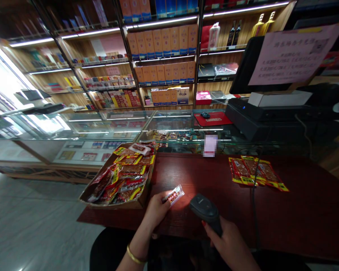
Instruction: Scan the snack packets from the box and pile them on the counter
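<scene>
My left hand is closed on the end of a small clear-wrapped snack packet, held low over the dark red wooden table. A black handheld barcode scanner is gripped in my right hand, its head turned toward the packet. Light falls on the packet and the tabletop between them. Left of my hands, an open cardboard box holds many red and yellow snack packets. Several similar snack packets lie overlapped on the table to the right.
A glass display counter adjoins the table at the back. On it are a red mouse pad and a computer mouse. At right stands a monitor with a paper sign. A black cable crosses the table. Stocked shelves line the wall.
</scene>
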The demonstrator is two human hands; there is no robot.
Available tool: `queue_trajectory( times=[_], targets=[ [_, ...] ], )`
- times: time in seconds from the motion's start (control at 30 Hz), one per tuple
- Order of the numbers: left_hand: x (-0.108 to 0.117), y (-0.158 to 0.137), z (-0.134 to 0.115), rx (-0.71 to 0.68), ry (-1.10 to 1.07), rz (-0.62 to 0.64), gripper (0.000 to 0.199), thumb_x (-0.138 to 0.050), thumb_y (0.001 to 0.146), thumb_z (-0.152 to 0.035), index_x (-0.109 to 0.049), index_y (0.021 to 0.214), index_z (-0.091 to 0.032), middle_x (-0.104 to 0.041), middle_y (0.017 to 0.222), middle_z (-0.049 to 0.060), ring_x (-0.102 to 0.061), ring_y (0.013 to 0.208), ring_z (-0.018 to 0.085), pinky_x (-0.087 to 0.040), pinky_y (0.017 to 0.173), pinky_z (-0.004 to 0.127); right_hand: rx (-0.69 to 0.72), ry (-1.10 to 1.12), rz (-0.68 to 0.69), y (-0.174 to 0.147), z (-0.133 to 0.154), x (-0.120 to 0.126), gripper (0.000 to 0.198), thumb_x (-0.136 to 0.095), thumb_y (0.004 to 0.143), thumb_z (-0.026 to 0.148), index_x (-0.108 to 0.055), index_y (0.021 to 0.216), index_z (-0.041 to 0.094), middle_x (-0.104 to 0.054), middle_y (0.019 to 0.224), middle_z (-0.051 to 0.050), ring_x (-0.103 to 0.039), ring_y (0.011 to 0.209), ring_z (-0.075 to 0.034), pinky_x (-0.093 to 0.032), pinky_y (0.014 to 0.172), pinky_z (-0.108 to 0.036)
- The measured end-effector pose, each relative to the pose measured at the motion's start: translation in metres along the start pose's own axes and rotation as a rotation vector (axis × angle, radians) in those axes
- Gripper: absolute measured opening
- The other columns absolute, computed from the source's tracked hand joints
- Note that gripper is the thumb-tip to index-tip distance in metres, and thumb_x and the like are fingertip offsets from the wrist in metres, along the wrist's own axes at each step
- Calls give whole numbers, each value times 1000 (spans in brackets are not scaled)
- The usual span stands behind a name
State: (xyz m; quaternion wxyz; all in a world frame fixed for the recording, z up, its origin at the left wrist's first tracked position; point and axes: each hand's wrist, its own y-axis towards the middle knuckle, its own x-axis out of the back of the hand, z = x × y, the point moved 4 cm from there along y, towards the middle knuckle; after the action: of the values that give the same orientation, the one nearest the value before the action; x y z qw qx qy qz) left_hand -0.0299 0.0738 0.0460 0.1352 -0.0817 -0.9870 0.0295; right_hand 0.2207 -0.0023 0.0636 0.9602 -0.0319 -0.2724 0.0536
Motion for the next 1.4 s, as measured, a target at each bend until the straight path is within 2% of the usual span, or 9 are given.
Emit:
queue_trajectory(
  times=[0.23, 0.4, 0.6, 0.73, 1.03, 1.13, 1.23, 1.3, 1.4],
  targets=[
    [1, 0, 0, -4, 6, 12, 43, -60, 82, -23, -79, 120, -16, -80, 119, 9, -73, 113, 30, -52, 105, 40, -27, 11, 21, 1, 3, -3, 37, -48, 94, 52, -70, 89, 22, -70, 57, -3, -70, 54, -27, -48, 55, -33],
    [0, 1, 1, 0, -9, -1, 45, -62, 81, -25, -78, 122, -16, -80, 118, 9, -73, 112, 30, -53, 104, 39, -23, -13, 90, 1, 7, -7, 35, -48, 94, 47, -71, 93, 21, -73, 63, -5, -72, 58, -28, -50, 60, -34],
    [0, -1, -1, 13, 28, -5, 42, -61, 83, -25, -79, 120, -17, -81, 118, 7, -74, 110, 29, -54, 101, 37, -23, -19, 38, 7, 11, -3, 37, -47, 95, 49, -71, 96, 21, -72, 59, -4, -72, 56, -29, -49, 59, -34],
    [0, -1, -2, -8, 38, -7, 40, -61, 84, -24, -79, 119, -17, -81, 116, 6, -75, 109, 29, -54, 101, 37, -23, -23, 52, 11, 16, -2, 35, -48, 95, 47, -72, 97, 21, -73, 60, -4, -74, 57, -28, -49, 58, -33],
    [4, 1, 6, 21, 55, -63, 39, -64, 82, -26, -81, 116, -19, -82, 115, 6, -75, 109, 28, -56, 102, 37, 25, -5, 44, 1, 24, -6, 30, -52, 97, 44, -73, 98, 22, -75, 64, -4, -73, 57, -26, -50, 61, -33],
    [6, 2, 7, 32, 35, -105, 36, -70, 79, -28, -82, 112, -19, -82, 113, 7, -75, 108, 28, -56, 102, 38, -9, 72, -8, 1, 13, -2, 25, -59, 94, 43, -74, 91, 23, -75, 62, -2, -70, 53, -23, -48, 57, -31],
    [3, 7, 2, 53, -50, -138, 37, -72, 79, -32, -82, 112, -18, -82, 113, 8, -75, 106, 28, -56, 100, 37, -86, 313, -86, 5, -10, 6, 31, -71, 88, 50, -72, 75, 22, -70, 53, 0, -67, 47, -20, -46, 51, -28],
    [-9, 16, -6, 87, -149, -104, 38, -72, 80, -34, -82, 113, -17, -83, 110, 8, -76, 101, 26, -57, 94, 34, -118, 457, -129, 8, -29, 12, 40, -76, 83, 58, -72, 72, 20, -70, 53, -1, -66, 46, -19, -47, 48, -27],
    [-48, 42, -22, 143, -337, 9, 41, -74, 79, -34, -81, 115, -18, -83, 103, 7, -76, 88, 23, -57, 80, 30, -127, 600, -195, 9, -57, 20, 53, -78, 77, 69, -76, 84, 17, -71, 59, -1, -66, 45, -18, -49, 45, -26]
  ],
)
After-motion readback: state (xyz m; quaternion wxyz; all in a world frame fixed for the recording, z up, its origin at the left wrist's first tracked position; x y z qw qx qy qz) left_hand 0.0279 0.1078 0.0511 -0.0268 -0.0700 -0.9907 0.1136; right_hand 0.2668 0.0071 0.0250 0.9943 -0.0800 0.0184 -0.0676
